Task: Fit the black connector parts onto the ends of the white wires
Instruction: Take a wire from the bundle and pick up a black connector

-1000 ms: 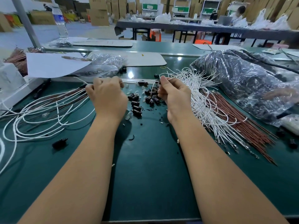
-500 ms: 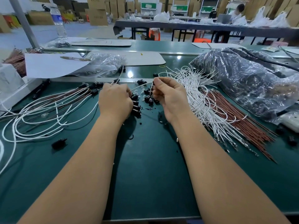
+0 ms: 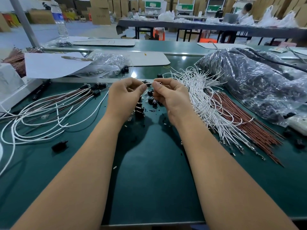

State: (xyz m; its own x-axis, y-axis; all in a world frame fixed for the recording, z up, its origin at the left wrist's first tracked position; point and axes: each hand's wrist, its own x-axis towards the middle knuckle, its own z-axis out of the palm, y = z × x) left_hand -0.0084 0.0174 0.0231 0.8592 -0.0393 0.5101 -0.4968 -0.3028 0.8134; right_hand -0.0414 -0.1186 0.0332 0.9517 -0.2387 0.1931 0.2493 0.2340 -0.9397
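A thin white wire point(image 3: 148, 83) spans the fingertips of both curled hands, left hand point(image 3: 124, 95) and right hand point(image 3: 171, 95), each pinching it above small glossy black connector parts point(image 3: 152, 100). Right lies a tangled white wire bundle point(image 3: 204, 100) on the smooth green mat point(image 3: 149, 180).

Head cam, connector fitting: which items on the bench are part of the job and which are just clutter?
In the job:
- left hand and right hand, pinching a white wire end between them
- loose black connectors
- white wire bundle
- finished wires with connectors

Lying about:
- brown wires
- large plastic bag
- small clear bag
- white sheet
- water bottle
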